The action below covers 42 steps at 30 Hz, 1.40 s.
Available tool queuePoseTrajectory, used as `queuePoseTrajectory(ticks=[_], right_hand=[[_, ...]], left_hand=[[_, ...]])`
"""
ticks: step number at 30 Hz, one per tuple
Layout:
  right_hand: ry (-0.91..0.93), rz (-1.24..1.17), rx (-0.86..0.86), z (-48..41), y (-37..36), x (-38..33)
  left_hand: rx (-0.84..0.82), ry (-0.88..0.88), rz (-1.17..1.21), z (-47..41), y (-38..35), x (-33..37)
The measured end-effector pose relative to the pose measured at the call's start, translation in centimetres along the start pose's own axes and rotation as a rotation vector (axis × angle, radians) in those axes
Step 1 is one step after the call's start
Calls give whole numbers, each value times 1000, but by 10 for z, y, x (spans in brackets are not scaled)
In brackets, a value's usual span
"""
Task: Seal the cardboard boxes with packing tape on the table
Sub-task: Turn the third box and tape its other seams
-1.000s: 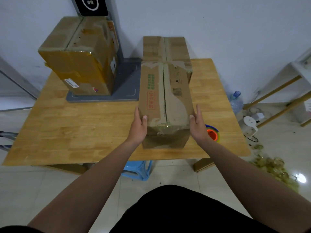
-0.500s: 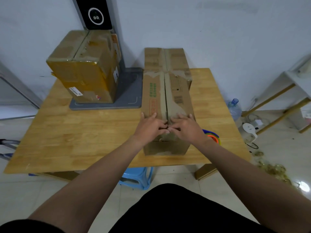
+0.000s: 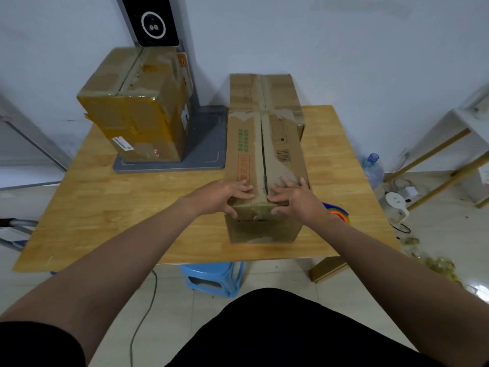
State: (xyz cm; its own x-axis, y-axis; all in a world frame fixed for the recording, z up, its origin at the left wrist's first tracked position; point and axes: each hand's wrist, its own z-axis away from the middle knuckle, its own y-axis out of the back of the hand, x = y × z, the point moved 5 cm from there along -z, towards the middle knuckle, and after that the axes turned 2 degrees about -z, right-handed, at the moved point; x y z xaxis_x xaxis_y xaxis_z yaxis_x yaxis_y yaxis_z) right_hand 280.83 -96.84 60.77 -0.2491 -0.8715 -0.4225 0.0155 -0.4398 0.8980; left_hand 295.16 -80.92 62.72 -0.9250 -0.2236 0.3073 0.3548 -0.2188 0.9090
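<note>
A long cardboard box point(image 3: 264, 154) lies on the wooden table point(image 3: 132, 207), its two top flaps meeting at a centre seam. My left hand point(image 3: 225, 196) presses flat on the left flap at the near end, thumb over the front edge. My right hand point(image 3: 293, 198) rests the same way on the right flap. Both hands sit just either side of the seam. A second box point(image 3: 264, 91) stands directly behind the first. A larger, tape-covered box point(image 3: 137, 107) stands at the back left. Coloured tape rolls point(image 3: 340, 211) peek out behind my right wrist.
A grey scale platform point(image 3: 206, 144) with a black post point(image 3: 156, 22) holds the large box. A blue stool point(image 3: 214, 276) stands under the table's near edge. On the floor to the right are a water bottle point(image 3: 373, 170), a white kettle point(image 3: 395, 209) and a wooden rack point(image 3: 449, 154).
My hands left the sides of the box, came together on top of the flaps, then spread slightly apart from the seam, thumbs hooking over the near edge.
</note>
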Motion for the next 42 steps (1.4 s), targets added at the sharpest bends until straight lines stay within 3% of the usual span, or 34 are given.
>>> queuePoseTrajectory(ticks=[10,16,20,25,33,37,42], right_hand=[[-33,14,-29,1,3,-3],[-103,380,-36,5,13,-21],[28,578,107,3,12,-51],[12,328,75,9,6,-32],[7,204,243,59,17,63],[53,-203,193,60,16,69],[63,-116,195,64,9,70]], left_hand=[[-16,69,40,-3,-4,-4],[235,221,31,-12,-3,35],[319,253,-57,-16,-14,44],[275,179,-88,-7,-18,34],[236,96,130,23,-12,-6],[222,93,111,25,-10,-2],[147,114,117,28,-10,-1]])
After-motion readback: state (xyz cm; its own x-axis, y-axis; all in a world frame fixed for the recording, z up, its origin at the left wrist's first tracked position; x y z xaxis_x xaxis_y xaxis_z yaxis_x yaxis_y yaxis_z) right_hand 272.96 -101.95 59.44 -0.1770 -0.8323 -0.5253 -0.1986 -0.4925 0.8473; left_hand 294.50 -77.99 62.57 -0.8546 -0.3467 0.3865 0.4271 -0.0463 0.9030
